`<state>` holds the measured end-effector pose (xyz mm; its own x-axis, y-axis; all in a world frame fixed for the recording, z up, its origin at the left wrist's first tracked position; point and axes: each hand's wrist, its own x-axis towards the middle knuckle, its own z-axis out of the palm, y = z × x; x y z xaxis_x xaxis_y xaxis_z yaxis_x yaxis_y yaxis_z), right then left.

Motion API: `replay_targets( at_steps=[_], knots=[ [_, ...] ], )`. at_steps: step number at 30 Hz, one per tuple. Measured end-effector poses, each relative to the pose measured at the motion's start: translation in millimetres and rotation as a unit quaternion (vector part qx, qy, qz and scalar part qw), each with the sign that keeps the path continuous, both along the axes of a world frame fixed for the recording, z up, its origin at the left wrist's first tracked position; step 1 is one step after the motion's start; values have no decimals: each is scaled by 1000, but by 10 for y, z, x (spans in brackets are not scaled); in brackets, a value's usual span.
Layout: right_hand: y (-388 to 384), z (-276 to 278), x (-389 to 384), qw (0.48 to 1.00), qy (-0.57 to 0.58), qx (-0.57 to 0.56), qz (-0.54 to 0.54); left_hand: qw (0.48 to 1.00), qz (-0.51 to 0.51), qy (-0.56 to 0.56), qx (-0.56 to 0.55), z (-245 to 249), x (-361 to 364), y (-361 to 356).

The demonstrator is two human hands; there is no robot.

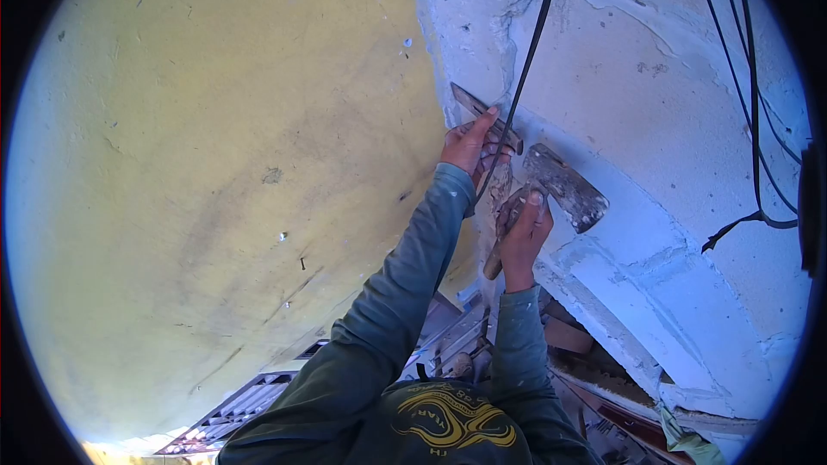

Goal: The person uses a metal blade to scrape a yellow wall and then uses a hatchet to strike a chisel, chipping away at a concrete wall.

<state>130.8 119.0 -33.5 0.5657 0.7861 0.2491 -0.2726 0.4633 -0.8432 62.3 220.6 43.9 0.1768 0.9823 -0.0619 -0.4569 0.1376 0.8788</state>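
My left hand (466, 153) is closed around a flat metal chisel (469, 102). The chisel slants from upper left to lower right, its upper end beside the rough edge where the yellow wall (284, 77) meets the white plaster (620, 60). Just below and to the right, my right hand (524, 245) grips the handle of a mallet (568, 189). The mallet's thick, dark head is spotted with white and stays apart from the chisel's lower right end. A black cable (536, 34) passes in front of my left hand, partly hiding its fingers.
More black cables (751, 103) hang at the right. Nails (302, 263) stick out of the yellow wall at lower left. Below are a louvered opening (233, 413), a ledge of broken masonry (603, 327) and a green cloth (689, 443).
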Motion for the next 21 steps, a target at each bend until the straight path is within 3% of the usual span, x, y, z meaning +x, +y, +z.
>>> replay_targets(
  at_steps=[1,2,5,6,7,9,11,13,14,16,17,19,20,21],
  knots=[
    [-61,-4,20,998,54,9,16,1000,-3,-2,0,0,16,-11],
    [-70,-13,-21,988,117,100,3,1000,-2,2,-1,35,19,17],
    [57,-71,-181,991,111,73,-25,1000,5,13,-18,-26,-36,20],
    [47,29,-127,996,-69,-11,-53,1000,6,15,-19,-26,-17,31],
    [-8,36,-47,996,-69,-11,-57,1000,2,16,-18,-38,-2,14],
    [-69,18,127,996,-9,-51,66,1000,21,17,-16,-13,9,6],
    [-64,17,59,998,22,-10,53,1000,8,11,-6,10,15,-13],
    [-36,-35,-134,982,153,110,-8,1000,3,9,-3,-23,-27,-49],
    [-29,-42,-121,982,153,108,-8,1000,5,8,2,-26,-21,-39],
    [27,-3,-57,998,-62,-9,-1,1000,6,6,14,8,-5,-38],
    [37,30,-39,998,-64,-2,-1,1000,4,7,2,42,-4,-17],
    [-113,8,-27,998,44,16,39,1000,0,10,-22,17,-5,-46],
    [-80,-21,-131,992,106,61,6,1000,7,8,-12,39,11,-16],
    [-80,-6,-132,993,107,57,7,1000,15,8,-10,9,-2,-28]
  ],
)
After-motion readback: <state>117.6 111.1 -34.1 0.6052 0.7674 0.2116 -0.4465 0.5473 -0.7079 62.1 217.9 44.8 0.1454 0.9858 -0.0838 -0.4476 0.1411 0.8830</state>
